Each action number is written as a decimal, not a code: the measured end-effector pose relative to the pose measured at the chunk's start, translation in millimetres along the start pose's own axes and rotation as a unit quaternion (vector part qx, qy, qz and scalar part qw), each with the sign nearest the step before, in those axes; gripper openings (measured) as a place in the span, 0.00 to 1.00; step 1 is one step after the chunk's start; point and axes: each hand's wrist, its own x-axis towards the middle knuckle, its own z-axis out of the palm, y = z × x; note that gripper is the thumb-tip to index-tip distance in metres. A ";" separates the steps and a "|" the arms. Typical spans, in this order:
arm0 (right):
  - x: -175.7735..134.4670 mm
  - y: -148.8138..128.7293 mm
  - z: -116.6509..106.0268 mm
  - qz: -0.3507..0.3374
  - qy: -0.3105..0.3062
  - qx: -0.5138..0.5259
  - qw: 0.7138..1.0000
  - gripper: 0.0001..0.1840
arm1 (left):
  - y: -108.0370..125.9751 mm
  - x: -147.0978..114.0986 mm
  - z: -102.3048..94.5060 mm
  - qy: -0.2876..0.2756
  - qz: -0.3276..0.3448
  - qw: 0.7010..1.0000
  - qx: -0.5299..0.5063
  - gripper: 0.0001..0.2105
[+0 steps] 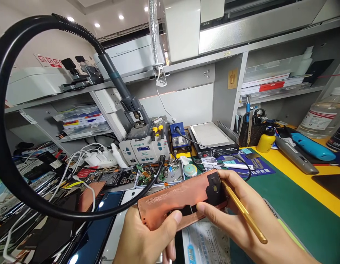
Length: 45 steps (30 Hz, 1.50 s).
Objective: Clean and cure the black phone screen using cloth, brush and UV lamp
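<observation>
We are holding a copper-coloured phone cover (183, 200) in both hands, lifted above the desk (293, 205) and tilted with its inner face toward us. Our left hand (143, 238) is gripping the cover's lower left end, the thumb (170, 222) pressing on its face near a dark patch. Our right hand (247, 216) is closing around the cover's right end, fingers touching its lower edge, and it is also pinching a gold tool (244, 212) that is slanting down to the right across the hand, its upper tip lying at the cover's right edge beside the black camera cutout.

A thick black hose (10, 121) is looping from the left side up and over to a rework station (143, 148) standing at the back of the desk. Just in front of the station a tray (158, 176) is holding small circuit boards. A yellow bottle (265, 141) is standing to the right, near a mesh pot (251, 130) with scissors. Phones and white cables (76, 161) are crowding the left part of the desk. A printed sheet (203, 242) is lying under our hands on the green mat (291, 212).
</observation>
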 end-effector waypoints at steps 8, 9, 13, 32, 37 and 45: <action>1.7 -1.5 0.7 -0.002 0.011 0.002 1.000 0.14 | -3.3 4.3 -3.6 0.035 -0.059 0.992 0.102 0.22; 1.6 -2.8 0.6 -0.004 0.014 -0.003 1.000 0.13 | -3.2 4.9 -3.3 0.045 -0.062 0.992 0.104 0.21; 0.3 -8.2 2.4 -0.023 0.039 -0.029 0.999 0.12 | -3.8 8.7 -2.2 0.103 0.004 0.990 0.098 0.26; 1.5 -5.7 -0.1 -0.013 0.026 -0.017 0.999 0.14 | 3.5 2.3 0.5 0.060 0.025 0.995 0.078 0.19; 6.5 -7.7 -11.4 0.011 -0.021 0.012 1.000 0.13 | 2.8 2.1 -3.5 0.032 0.035 0.998 0.031 0.22; 20.1 -1.2 -33.3 0.054 -0.121 0.111 0.985 0.06 | -0.7 5.0 -12.7 -0.019 0.023 1.000 -0.002 0.21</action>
